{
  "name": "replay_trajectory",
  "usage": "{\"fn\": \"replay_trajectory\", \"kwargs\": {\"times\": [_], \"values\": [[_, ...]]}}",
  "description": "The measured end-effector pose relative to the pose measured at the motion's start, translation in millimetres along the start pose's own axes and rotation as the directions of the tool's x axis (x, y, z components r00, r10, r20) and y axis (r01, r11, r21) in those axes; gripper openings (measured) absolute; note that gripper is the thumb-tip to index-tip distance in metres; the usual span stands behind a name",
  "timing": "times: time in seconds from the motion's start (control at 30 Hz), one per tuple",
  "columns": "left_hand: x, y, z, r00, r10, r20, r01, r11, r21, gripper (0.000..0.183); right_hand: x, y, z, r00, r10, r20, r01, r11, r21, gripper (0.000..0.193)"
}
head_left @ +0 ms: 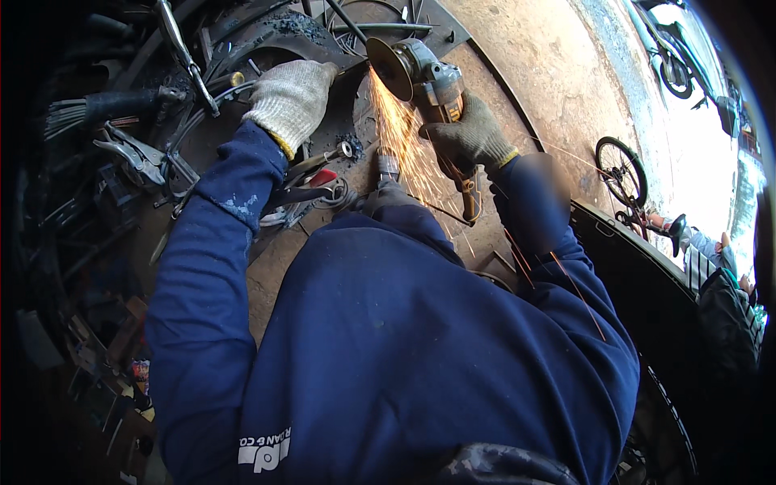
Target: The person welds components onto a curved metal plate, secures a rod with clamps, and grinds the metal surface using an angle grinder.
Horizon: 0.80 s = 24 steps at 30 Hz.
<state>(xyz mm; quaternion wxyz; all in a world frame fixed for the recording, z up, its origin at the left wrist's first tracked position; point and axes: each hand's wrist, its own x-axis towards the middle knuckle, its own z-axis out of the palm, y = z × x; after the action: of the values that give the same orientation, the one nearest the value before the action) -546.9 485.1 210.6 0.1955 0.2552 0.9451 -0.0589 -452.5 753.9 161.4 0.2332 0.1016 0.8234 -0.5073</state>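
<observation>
My right hand (473, 133), in a grey-green work glove, is wrapped around an angle grinder (440, 85). Its round disc (390, 69) faces left, and a stream of orange sparks (396, 129) sprays from the disc's edge down toward my shoe (388, 166). In a whitish knit glove, my left hand (293, 101) is closed on a thin dark metal piece (351, 69), whose end meets the disc's left edge. Most of that piece is hidden by the glove. A dark rod (346, 20) slants down from the top edge to near the disc.
Locking pliers (133, 153), a wire brush (69, 113) and a long chrome tool (184, 52) lie among clutter on the left. Several hand tools (311, 182) sit beside my left forearm. A bicycle wheel (621, 171) and a seated person (711, 246) are at the right.
</observation>
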Motion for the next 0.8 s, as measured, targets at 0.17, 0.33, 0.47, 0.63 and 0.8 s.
{"fn": "replay_trajectory", "kwargs": {"times": [0.17, 0.33, 0.47, 0.63, 0.8], "values": [[-1, -2, 4, 0.998, 0.032, -0.053, -0.033, 0.999, -0.007, 0.029, 3, 19, 4, 0.999, 0.028, -0.043, -0.030, 0.998, -0.050, 0.068], [1, -2, 3, 0.999, 0.027, -0.025, -0.027, 1.000, -0.002, 0.030, 3, 26, 7, 0.997, -0.031, -0.070, 0.025, 0.996, -0.088, 0.065], [0, -1, 3, 0.999, 0.029, -0.041, -0.029, 0.999, -0.018, 0.031, 2, 20, 6, 0.998, 0.035, -0.050, -0.038, 0.997, -0.063, 0.066], [-1, -1, 4, 0.997, 0.030, -0.071, -0.032, 0.999, -0.033, 0.031, 2, 10, 3, 1.000, 0.026, -0.012, -0.026, 1.000, -0.008, 0.066], [0, -2, 4, 0.999, 0.026, -0.044, -0.027, 0.999, -0.021, 0.030, 4, 11, 4, 0.999, 0.000, -0.038, -0.001, 1.000, -0.003, 0.066]]}}
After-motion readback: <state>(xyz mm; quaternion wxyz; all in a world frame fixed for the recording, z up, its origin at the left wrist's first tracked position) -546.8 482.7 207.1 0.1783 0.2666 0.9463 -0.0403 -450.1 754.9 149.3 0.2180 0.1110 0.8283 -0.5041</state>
